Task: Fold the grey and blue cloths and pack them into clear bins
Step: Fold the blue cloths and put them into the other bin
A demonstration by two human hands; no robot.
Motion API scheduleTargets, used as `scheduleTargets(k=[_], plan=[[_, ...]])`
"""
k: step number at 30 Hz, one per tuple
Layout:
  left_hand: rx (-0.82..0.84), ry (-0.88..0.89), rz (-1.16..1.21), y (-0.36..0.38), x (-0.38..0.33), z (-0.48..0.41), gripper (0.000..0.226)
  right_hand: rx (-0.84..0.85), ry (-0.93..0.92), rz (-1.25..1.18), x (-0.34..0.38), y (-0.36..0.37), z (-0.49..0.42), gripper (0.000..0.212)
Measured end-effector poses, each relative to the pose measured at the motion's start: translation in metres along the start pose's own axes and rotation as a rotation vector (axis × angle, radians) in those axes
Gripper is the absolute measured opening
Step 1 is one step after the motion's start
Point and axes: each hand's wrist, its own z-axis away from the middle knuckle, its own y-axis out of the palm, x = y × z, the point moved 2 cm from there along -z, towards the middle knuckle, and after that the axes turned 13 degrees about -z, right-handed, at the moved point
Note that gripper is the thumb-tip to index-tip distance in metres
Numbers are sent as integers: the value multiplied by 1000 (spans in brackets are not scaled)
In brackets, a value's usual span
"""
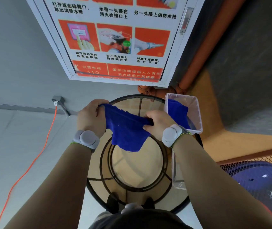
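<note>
- Both hands are up over the round glass counter (148, 103), and a blue cloth (127, 129) is stretched between them, clear of the glass.
- The left hand (91, 116) is clenched on the cloth's far left corner, fingers curled tight around the edge.
- The right hand (159, 123) is closed on the cloth's right end, thumb and fingers pinching it into a bunched fold.
- The cloth sags in the middle, and its loose lower edge hangs down toward the person.
- To the right, a clear bin (196, 113) sits at the counter's rim with a second blue cloth (177, 113) inside it.
- Another clear bin (177, 180) stands nearer, partly hidden behind the right forearm; what it holds cannot be told.
- Each wrist wears a grey band (86, 139).
- An orange cable (33, 162) runs along the floor at left.
</note>
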Motion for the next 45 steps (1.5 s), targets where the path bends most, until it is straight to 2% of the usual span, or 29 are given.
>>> scheduleTargets(k=[3, 7, 11, 14, 16, 18, 22, 27, 29, 34, 37, 42, 45], plan=[[-7, 16, 35, 2, -1, -16, 36, -107, 14, -39, 4, -6, -12, 20], [-22, 44, 147, -2, -6, -32, 36, -235, -60, 11, 10, -15, -19, 13], [-42, 86, 190, -5, 1, -36, 35, -282, -84, 66, 17, -14, -26, 22], [-15, 46, 122, 4, 21, -31, 33, -280, -69, 65, 13, -3, -27, 15], [33, -15, 77, 15, 40, -23, 33, -253, -31, 108, 7, 11, -25, 7], [95, -40, 18, 24, 58, -7, 33, -181, 47, 136, -5, 26, -20, 11], [244, -53, -147, 39, 94, 34, 35, 55, 122, 160, -29, 63, 0, 6], [422, -94, -315, 50, 123, 79, 32, 242, 165, 185, -53, 96, 30, 29], [453, -121, -374, 53, 130, 94, 31, 262, 168, 165, -60, 105, 40, 32], [538, -114, -468, 55, 144, 133, 31, 266, 161, 149, -71, 119, 68, 23], [553, -118, -485, 57, 148, 150, 33, 281, 157, 168, -76, 125, 81, 28], [555, -139, -486, 58, 150, 166, 34, 334, 166, 175, -84, 127, 95, 15], [536, -132, -471, 57, 148, 165, 32, 326, 146, 201, -85, 123, 96, 25]])
